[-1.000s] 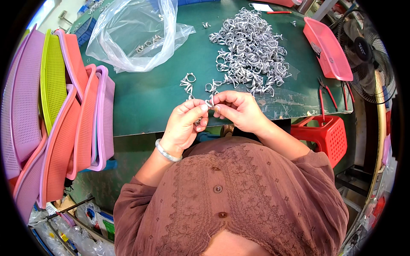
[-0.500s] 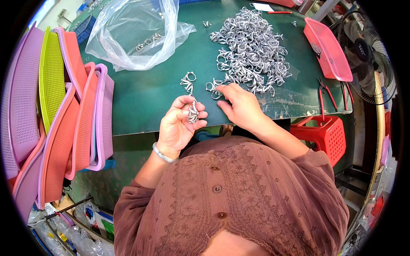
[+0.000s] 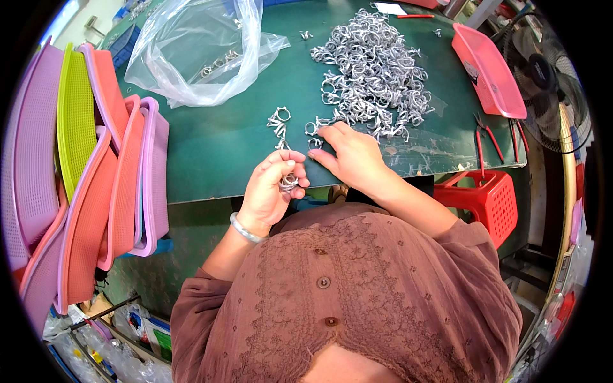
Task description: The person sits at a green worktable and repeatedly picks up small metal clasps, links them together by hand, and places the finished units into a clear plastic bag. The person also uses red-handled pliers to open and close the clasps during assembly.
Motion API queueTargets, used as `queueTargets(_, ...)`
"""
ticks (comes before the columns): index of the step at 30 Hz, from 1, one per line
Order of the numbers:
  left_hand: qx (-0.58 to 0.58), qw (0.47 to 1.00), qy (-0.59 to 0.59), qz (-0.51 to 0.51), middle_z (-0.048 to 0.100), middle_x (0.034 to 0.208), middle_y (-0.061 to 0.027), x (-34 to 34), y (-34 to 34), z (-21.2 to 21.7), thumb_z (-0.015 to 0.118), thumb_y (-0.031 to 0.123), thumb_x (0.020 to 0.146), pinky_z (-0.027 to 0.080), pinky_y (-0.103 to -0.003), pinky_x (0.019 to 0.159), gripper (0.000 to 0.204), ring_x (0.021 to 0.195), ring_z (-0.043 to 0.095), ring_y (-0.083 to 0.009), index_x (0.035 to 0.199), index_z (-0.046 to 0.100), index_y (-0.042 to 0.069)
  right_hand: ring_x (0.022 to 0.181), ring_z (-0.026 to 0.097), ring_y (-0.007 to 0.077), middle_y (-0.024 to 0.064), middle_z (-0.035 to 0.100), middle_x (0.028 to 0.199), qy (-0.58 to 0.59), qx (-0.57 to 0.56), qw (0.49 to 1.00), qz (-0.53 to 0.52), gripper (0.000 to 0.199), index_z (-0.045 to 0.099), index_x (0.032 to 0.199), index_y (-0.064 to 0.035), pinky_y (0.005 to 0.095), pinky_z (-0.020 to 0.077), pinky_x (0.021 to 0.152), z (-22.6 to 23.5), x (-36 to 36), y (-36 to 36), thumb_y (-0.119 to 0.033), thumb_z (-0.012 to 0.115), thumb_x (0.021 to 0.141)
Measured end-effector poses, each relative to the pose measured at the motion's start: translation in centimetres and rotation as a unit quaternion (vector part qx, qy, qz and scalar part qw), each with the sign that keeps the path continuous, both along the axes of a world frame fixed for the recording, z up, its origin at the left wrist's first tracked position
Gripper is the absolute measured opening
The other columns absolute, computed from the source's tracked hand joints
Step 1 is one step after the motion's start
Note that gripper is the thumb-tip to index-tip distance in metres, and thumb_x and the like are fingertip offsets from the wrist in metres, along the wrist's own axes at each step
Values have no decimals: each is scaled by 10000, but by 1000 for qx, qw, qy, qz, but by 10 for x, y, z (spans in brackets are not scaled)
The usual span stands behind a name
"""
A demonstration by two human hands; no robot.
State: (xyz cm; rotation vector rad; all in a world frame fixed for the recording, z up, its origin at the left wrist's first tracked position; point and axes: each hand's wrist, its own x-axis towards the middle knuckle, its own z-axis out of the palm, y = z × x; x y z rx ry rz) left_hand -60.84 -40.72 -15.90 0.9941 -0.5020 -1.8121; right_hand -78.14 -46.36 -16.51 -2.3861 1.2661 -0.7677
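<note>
A large heap of silver-grey metal rings [image 3: 373,70] lies on the green table. My left hand [image 3: 271,182] is near the table's front edge, its fingers curled around several rings [image 3: 288,182]. Just beyond it, a small cluster of rings [image 3: 279,121] lies on the table, reaching down to my fingertips. My right hand [image 3: 354,156] rests at the heap's near left corner. Its thumb and fingers are apart, with a loose ring [image 3: 315,143] on the table between their tips; the fingers' undersides are hidden.
A clear plastic bag [image 3: 198,57] holding some rings stands at the far left. Colourful baskets [image 3: 83,172] are stacked left of the table. On the right are a pink basket [image 3: 488,70], red-handled pliers [image 3: 490,142], a fan [image 3: 543,76] and a red stool [image 3: 488,201] below the edge.
My left hand's fingers have curled further over the rings. My right hand has shifted slightly left and away from me, and a ring now shows beside its thumb.
</note>
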Motion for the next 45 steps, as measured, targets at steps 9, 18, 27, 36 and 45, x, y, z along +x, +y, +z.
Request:
queueTargets(9,11,1000,4,5,572,751,-45,2,3,2,486,199,890,455,-237,521,188,645,564,-141,942,549,30,596,541,102,27,607,713,-277,313,908,41,181,620,942,-18,247,436,533,0,-5,-5,-145,586,819)
queueTargets(18,-60,994,-91,-31,563,724,-7,-15,1,13,591,143,846,403,-185,494,124,607,527,-73,914,574,41,706,563,87,30,609,834,-363,304,877,80,180,597,989,9,231,468,635,11,-4,7,-30,560,818)
queueTargets(27,-42,997,-34,-52,567,730,-23,-13,3,6,493,192,904,392,-206,488,178,605,525,-100,961,567,40,657,561,272,125,571,803,-255,-89,956,115,409,515,1089,-20,327,467,558,6,-1,8,50,614,698)
queueTargets(36,-36,994,48,-92,556,759,-15,-9,3,3,461,225,923,387,-206,517,207,641,520,-105,990,557,53,623,543,256,110,565,771,-273,-149,941,137,442,501,1113,-3,333,452,533,4,2,8,61,620,692)
queueTargets(45,-34,993,82,-77,554,766,-24,-3,4,-4,492,170,898,390,-217,515,121,651,524,-125,932,540,65,717,582,285,130,579,860,-265,-77,950,150,438,509,1110,-27,329,477,586,6,-1,7,75,604,695)
